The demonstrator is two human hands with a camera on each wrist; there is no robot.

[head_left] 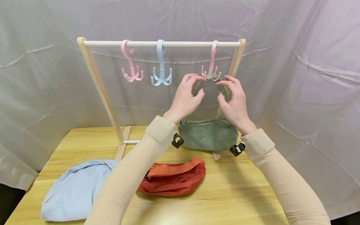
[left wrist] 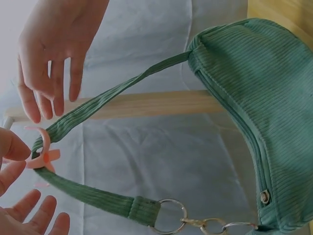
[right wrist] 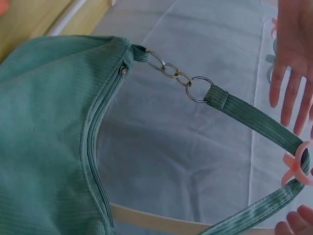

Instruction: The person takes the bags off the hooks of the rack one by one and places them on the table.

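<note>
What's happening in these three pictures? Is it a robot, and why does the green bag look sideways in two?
No robot here: those are a person's bare left hand and right hand. The widest view comes from a camera worn on the head, looking down. The other two come from small black cameras on the wrists, so the bag seems turned sideways.

On the wood-look table lie a light blue bag and an orange-red bag. The green corduroy bag has its strap looped over a pink hook on a white rail. The fingers curve close to the strap, but neither hand seems to grip it; the hook holds it.
</note>
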